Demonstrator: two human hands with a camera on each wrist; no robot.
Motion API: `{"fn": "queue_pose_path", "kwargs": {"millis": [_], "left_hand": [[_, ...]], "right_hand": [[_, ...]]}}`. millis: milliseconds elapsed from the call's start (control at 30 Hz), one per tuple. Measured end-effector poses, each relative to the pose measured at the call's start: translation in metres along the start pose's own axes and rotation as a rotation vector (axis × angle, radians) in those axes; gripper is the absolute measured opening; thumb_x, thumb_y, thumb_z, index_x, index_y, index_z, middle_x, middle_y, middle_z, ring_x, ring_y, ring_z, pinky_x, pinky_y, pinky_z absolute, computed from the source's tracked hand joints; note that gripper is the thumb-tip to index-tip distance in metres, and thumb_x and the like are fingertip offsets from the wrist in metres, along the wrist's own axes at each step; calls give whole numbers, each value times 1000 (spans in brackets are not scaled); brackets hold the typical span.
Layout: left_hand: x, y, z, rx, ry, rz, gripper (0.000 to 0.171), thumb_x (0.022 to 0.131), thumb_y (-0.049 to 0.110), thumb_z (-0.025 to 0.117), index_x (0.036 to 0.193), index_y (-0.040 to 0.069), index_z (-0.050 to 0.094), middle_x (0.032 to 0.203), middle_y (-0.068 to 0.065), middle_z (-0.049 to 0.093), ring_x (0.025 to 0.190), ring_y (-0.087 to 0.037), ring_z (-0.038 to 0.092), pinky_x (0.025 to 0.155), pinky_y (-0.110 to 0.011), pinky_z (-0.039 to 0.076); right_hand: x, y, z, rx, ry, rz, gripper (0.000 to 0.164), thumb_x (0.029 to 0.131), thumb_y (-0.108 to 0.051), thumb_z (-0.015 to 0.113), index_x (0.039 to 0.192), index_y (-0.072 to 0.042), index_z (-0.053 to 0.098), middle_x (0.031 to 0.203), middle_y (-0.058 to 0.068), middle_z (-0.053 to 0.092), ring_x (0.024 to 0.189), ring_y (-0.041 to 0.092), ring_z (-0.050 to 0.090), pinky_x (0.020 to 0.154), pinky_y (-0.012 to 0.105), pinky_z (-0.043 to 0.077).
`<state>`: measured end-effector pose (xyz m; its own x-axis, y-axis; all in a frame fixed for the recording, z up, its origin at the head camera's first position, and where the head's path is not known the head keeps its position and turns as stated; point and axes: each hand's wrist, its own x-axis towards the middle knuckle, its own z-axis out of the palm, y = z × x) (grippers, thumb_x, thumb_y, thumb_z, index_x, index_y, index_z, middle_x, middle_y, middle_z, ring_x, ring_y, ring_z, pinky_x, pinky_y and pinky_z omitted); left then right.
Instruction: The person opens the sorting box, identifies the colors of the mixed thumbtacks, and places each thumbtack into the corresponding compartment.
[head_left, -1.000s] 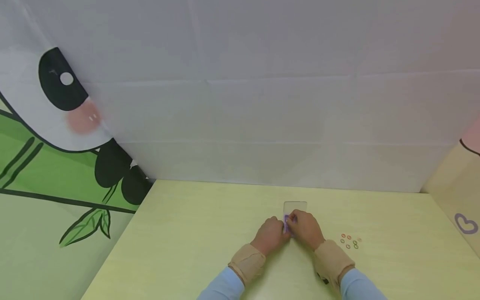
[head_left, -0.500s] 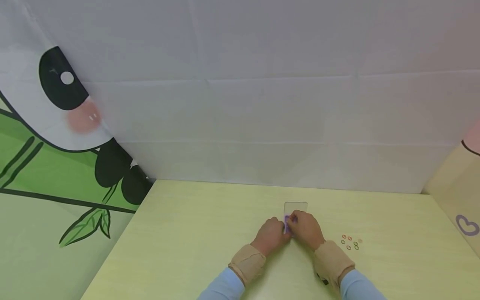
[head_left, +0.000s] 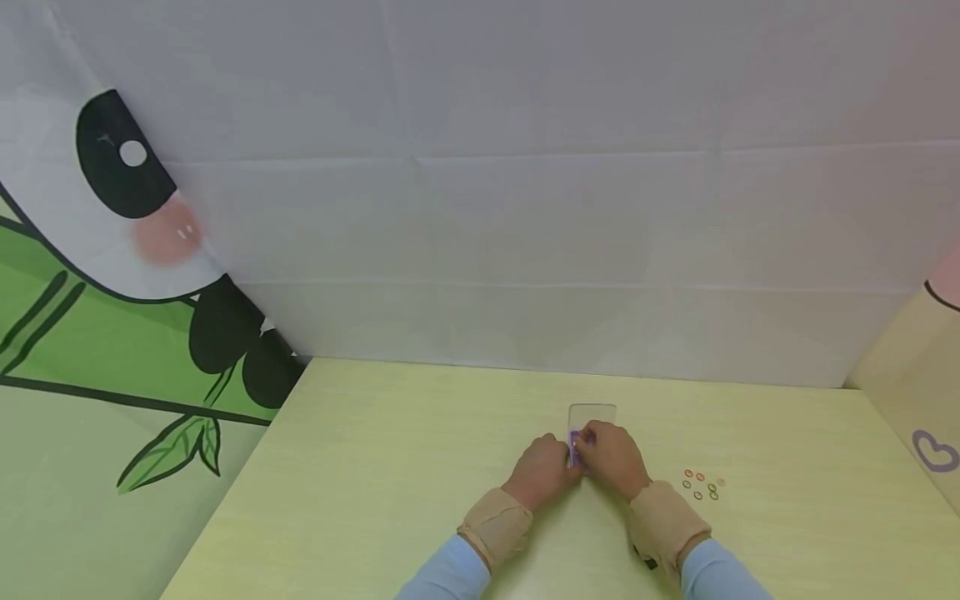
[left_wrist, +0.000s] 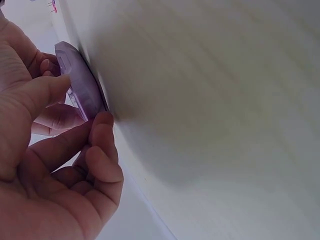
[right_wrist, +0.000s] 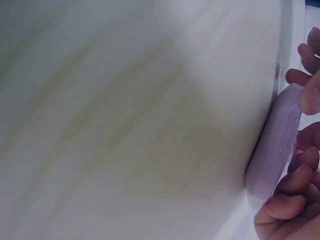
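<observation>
A small purple see-through plastic case (left_wrist: 84,82) sits low over the table between the two hands. My left hand (head_left: 542,469) grips it at one side, thumb against its face and index finger at its end in the left wrist view. My right hand (head_left: 615,458) holds its other side with bent fingers, seen close against the case (right_wrist: 272,150) in the right wrist view. Directly behind the hands a clear rectangular panel (head_left: 592,412) shows, its near part covered by them. The fingers hide much of the inside of the case.
Several small coloured rings (head_left: 700,477), red, green and orange, lie in a loose cluster to the right of the right hand. The pale wood-look table (head_left: 390,467) ends at a white cloth wall (head_left: 525,325). Printed cartoon panels (head_left: 180,375) stand at both sides.
</observation>
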<state>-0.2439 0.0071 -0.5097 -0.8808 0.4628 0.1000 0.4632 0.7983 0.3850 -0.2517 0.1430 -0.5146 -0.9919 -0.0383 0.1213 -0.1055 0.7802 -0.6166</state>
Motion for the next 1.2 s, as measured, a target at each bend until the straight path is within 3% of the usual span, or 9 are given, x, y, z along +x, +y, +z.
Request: {"fn": "queue_pose_path", "kwargs": {"millis": [400, 633, 800, 1033, 1200], "left_hand": [[-1, 3, -4, -5, 25, 8, 35, 82, 19, 63, 54, 4, 50, 56, -3, 42, 49, -11, 33, 42, -23, 27], [-1, 3, -7, -38, -15, -23, 32, 80, 19, 66, 56, 2, 54, 58, -3, 45, 52, -12, 35, 45, -24, 30], [0, 3, -7, -31, -28, -30, 28, 80, 20, 67, 61, 0, 60, 60, -6, 52, 54, -13, 38, 48, -26, 34], [1, 4, -10, -51, -51, -48, 26, 80, 20, 68, 68, -3, 65, 61, -5, 51, 56, -13, 38, 50, -27, 35], [-2, 5, -11, -42, -64, -56, 26, 81, 22, 68, 70, -2, 66, 62, -4, 50, 58, -13, 38, 52, -26, 37]], "right_hand": [[-1, -1, -2, 28, 19, 1, 13, 82, -10, 62, 75, 1, 68, 73, 14, 71, 60, 19, 55, 61, 42, 51], [-2, 4, -3, 70, 35, -1, 15, 82, -10, 61, 82, 2, 70, 83, 18, 73, 71, 25, 61, 71, 48, 54], [-6, 3, -17, 102, 27, 31, 17, 84, -11, 61, 88, 2, 71, 87, 18, 73, 72, 23, 60, 67, 43, 52], [-14, 13, -42, 85, -1, 79, 20, 87, -13, 60, 94, 3, 70, 65, 8, 60, 54, 13, 45, 50, 29, 39], [-23, 29, -59, 65, 3, 97, 23, 88, -15, 57, 97, 3, 69, 65, 7, 60, 53, 14, 45, 52, 30, 39]]}}
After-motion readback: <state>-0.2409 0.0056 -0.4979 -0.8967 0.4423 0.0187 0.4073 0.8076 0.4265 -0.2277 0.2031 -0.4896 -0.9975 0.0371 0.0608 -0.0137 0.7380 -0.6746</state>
